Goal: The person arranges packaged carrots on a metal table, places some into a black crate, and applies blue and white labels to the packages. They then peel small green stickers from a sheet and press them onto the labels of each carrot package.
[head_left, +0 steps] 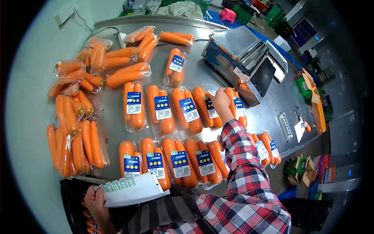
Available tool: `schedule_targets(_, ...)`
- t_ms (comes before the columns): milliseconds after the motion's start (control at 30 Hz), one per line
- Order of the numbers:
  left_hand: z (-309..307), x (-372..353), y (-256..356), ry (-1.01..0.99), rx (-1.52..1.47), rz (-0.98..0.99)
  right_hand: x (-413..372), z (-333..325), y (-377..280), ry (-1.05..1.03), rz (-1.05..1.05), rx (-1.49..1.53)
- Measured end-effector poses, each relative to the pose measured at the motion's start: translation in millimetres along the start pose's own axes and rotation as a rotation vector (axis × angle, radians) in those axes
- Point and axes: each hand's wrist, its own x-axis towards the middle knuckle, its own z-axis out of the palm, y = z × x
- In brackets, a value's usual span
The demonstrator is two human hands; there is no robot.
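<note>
My left hand is closed on a white sheet with a row of small green-and-white stickers at its upper edge. My right hand reaches over the upper row of labelled carrot packs, between a pack on its left and a pack on its right. Its fingers are bent together at the packs, and whatever they pinch is too small to make out. A lower row of labelled packs lies near the table's front edge. Several of these carry a small green sticker above the blue label.
Unlabelled bagged carrots are heaped on the left of the metal table. A weighing and labelling machine stands at the back right. Clear plastic packaging, a white paper and scissors lie at the right. A black crate is below left.
</note>
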Motion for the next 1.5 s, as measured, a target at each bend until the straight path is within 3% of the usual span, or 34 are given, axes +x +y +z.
schedule_targets(67, -2, 1, -3, -0.004, 0.002, 0.003, 14, 26, 6, -0.003, -0.07, 0.106)
schedule_targets(167, 0, -4, -5, 0.003, -0.009, -0.02, 37, 102, -2, -0.02, -0.004, 0.964)
schedule_targets(467, 3, -13, -1, 0.024, 0.026, -0.011, 23, 89, -50, -0.303, -0.021, 0.676)
schedule_targets(567, 10, -11, 1, 0.047, 0.031, 0.003, 26, 103, -42, 0.086, -0.067, 0.481)
schedule_targets(600, 11, -9, 1, 0.034, 0.061, 0.02, 28, 99, -36, 0.14, -0.101, 0.279)
schedule_targets(633, 11, -7, 1, 0.029, 0.092, 0.037, 28, 96, -34, 0.112, -0.074, 0.338)
schedule_targets(667, 10, -6, 2, 0.022, 0.183, 0.043, 16, 72, -45, 0.135, -0.224, 0.242)
schedule_targets(733, 14, -2, 7, -0.03, 0.24, 0.116, -12, 37, -70, -0.053, -0.545, 0.324)
schedule_targets(833, 22, 2, 10, -0.077, 0.181, 0.1, -64, -21, -114, -0.544, -0.872, 0.801)
schedule_targets(867, 27, 2, 12, -0.088, 0.118, 0.091, -80, -25, -121, -0.578, -1.016, 0.874)
schedule_targets(967, 34, 3, 16, -0.137, 0.075, 0.102, -115, -74, -144, -0.767, -1.184, 0.727)
schedule_targets(1267, 30, 11, 5, -0.163, 0.134, 0.117, -137, -62, -163, -0.407, -1.371, 0.696)
schedule_targets(1367, 26, 19, -1, -0.11, 0.093, 0.073, -140, -64, -162, -0.398, -1.327, 0.799)
schedule_targets(1400, 24, 20, -1, -0.097, 0.064, 0.067, -133, -59, -164, -0.456, -1.209, 0.96)
schedule_targets(1433, 21, 20, 0, -0.083, 0.037, 0.061, -122, -51, -159, -0.437, -0.986, 1.026)
schedule_targets(1500, 13, 18, -1, -0.056, 0.033, 0.052, -75, -31, -156, -0.699, -0.248, 1.228)
